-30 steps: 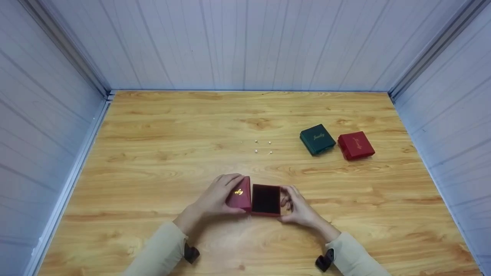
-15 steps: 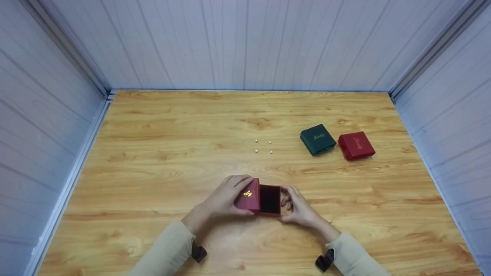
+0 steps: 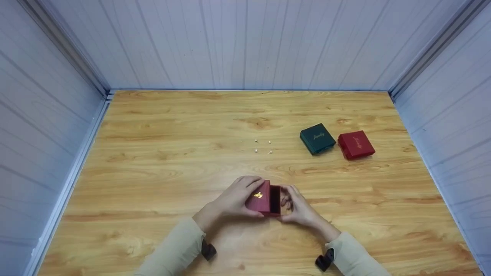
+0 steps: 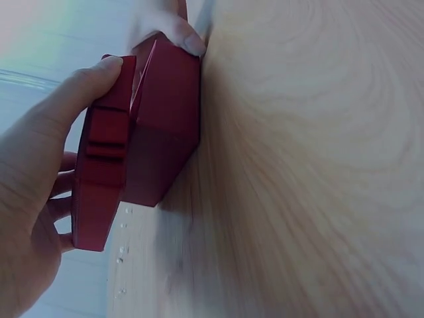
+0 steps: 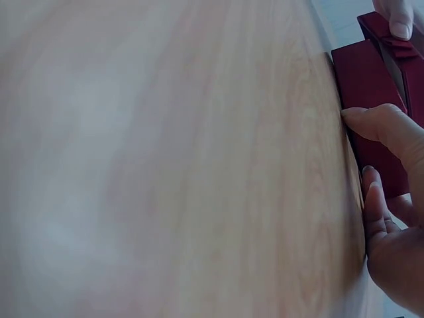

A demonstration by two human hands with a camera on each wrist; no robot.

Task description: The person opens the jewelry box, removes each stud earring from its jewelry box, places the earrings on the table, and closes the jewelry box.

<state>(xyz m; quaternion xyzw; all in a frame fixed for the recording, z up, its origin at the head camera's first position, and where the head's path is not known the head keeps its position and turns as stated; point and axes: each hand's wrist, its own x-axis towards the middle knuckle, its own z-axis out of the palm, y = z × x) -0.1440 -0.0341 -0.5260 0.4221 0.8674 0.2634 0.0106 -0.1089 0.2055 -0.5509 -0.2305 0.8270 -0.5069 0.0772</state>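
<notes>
My left hand [image 3: 238, 196] grips a dark red box lid [image 3: 261, 203] with gold lettering, thumb on the near side and fingers on the far side. The lid sits tilted over the matching box base [image 3: 275, 201], covering most of it; a strip of dark interior shows at the right. In the left wrist view the lid [image 4: 103, 159] stands at an angle above the base [image 4: 165, 106], with a ribbon bow on its side. My right hand [image 3: 301, 207] holds the base at its right end, thumb on the near side [image 5: 371, 93], and the base rests on the table.
Several small pearl-like studs [image 3: 256, 151] lie on the wooden table [image 3: 172, 130] beyond the hands. A closed green box [image 3: 317, 138] and a closed red box [image 3: 356, 145] stand to the right. Pale panel walls [image 3: 245, 46] border the table at the back and sides.
My left hand has moved rightward with the lid, from beside the base to over most of it. The right hand and base have stayed in place.
</notes>
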